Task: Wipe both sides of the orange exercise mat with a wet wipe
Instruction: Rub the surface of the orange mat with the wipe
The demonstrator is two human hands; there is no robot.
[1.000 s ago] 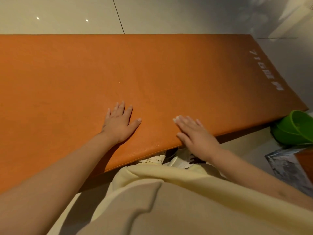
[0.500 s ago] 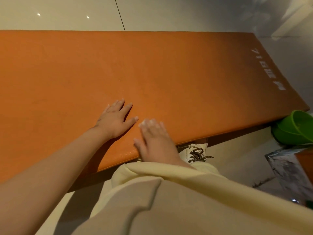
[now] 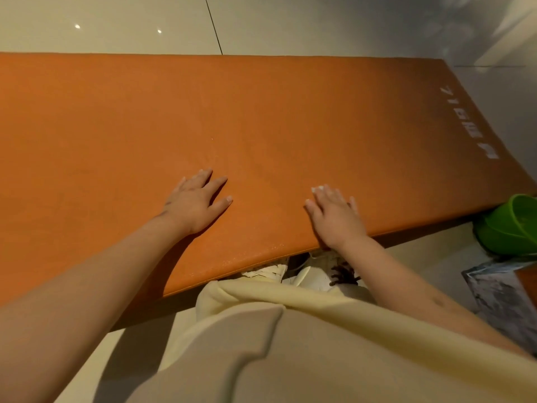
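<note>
The orange exercise mat [image 3: 261, 117] lies flat across the pale floor, with white lettering near its right end. My left hand [image 3: 194, 202] rests palm down on the mat near its near edge, fingers spread, holding nothing. My right hand [image 3: 334, 216] lies flat on the mat to the right of it and presses a white wet wipe [image 3: 317, 188] against the surface. Only a small white edge of the wipe shows past the fingertips; the rest is hidden under the hand.
A green plastic bowl [image 3: 514, 225] sits on the floor by the mat's near right corner. Below it lies a grey patterned packet [image 3: 499, 298]. My shoes [image 3: 313, 274] and cream clothing sit just under the mat's near edge. Glossy tiled floor surrounds the mat.
My right hand slid left along the mat's near edge until it was close to my left hand, then swept back to the right. My left hand stayed in place.
</note>
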